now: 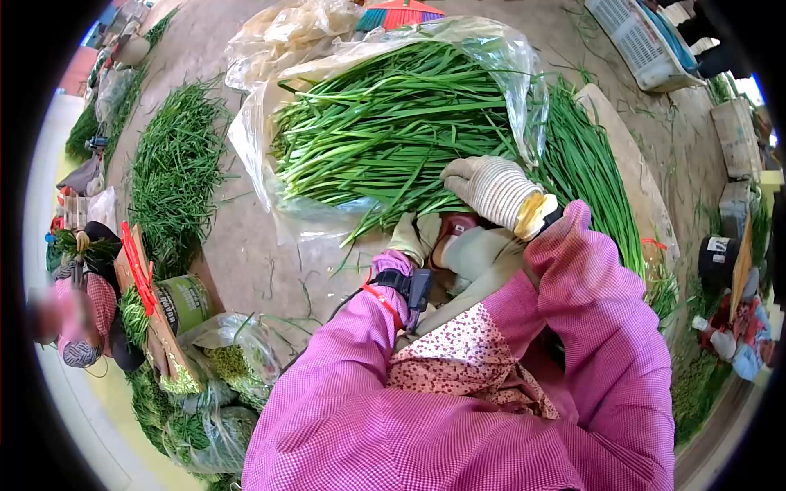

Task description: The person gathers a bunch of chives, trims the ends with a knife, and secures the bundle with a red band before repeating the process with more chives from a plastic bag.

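A heap of long green garlic chives [401, 123] lies across a clear plastic sheet [254, 135] in front of me. My right hand [483, 186], in a pale knitted glove with a striped back, rests on the heap's near right side, its fingers extended over the leaves. At the near edge, my left hand [415, 237], also gloved, has its fingers apart and upward beside the lowest leaves. Its palm is partly hidden. A dark device [419, 288] is strapped to the left wrist.
More chives [585, 155] lie at right, and another pile [176, 164] at left. Behind the heap are crumpled plastic [286, 37] and a broom head [401, 15]. A white crate [643, 45] stands far right. Another person [86, 311] sits at left near a green bucket [182, 303].
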Demonstrator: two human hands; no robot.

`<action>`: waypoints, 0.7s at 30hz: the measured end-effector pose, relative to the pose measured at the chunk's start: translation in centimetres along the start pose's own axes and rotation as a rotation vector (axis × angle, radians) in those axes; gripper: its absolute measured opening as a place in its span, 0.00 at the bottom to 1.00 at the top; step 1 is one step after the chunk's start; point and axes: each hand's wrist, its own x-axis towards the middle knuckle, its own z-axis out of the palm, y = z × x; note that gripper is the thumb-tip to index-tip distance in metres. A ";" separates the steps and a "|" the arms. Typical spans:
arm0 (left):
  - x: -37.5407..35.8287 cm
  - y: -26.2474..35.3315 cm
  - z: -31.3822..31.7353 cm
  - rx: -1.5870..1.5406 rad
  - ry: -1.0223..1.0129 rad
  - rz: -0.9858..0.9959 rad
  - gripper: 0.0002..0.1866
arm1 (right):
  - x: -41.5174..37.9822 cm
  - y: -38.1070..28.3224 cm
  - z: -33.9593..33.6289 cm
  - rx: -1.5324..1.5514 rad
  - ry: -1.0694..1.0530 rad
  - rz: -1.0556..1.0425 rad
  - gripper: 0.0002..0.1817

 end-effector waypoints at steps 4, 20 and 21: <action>0.3 0.5 -0.4 -0.031 0.022 -0.016 0.16 | 1.3 0.0 0.6 -0.034 0.015 0.108 0.18; -7.4 1.5 2.0 0.175 -0.248 -0.016 0.29 | 4.0 -0.4 5.4 -0.612 -0.269 -0.047 0.16; -8.2 2.0 2.1 0.266 -0.206 -0.012 0.25 | 3.7 -0.2 5.0 -0.560 -0.227 -0.065 0.17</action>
